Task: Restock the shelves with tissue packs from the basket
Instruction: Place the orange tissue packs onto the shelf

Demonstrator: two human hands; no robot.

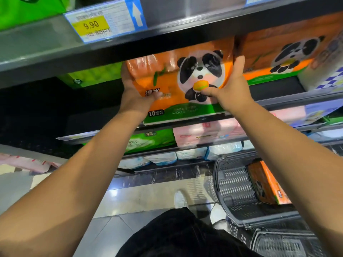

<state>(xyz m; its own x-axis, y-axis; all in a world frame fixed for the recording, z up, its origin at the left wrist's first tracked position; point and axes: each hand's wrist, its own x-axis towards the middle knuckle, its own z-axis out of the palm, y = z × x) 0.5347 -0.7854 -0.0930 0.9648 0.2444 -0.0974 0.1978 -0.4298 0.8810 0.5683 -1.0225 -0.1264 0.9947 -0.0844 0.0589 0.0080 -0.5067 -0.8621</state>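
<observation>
The person holds an orange tissue pack (178, 84) with a panda printed on its front, one hand at each end. The left hand (133, 89) grips the pack's left end, its fingers (124, 73) wrapped round the side and the thumb across the front. The right hand (232, 89) is clamped on the right end, thumb pressed on the panda picture and fingers reaching up along the edge. The pack sits at the front lip of a shelf (274, 101), its bottom edge resting on or just above the lip; which cannot be told. Just to its right, a second panda pack (289, 54) already stands on the same shelf. A yellow price tag (91, 25) reading 9.90 hangs on the shelf rail above. Down on the floor at the right, a black basket (233, 184) holds another orange pack (267, 184) standing on its end. Lower shelves carry green, pink and white packs.
</observation>
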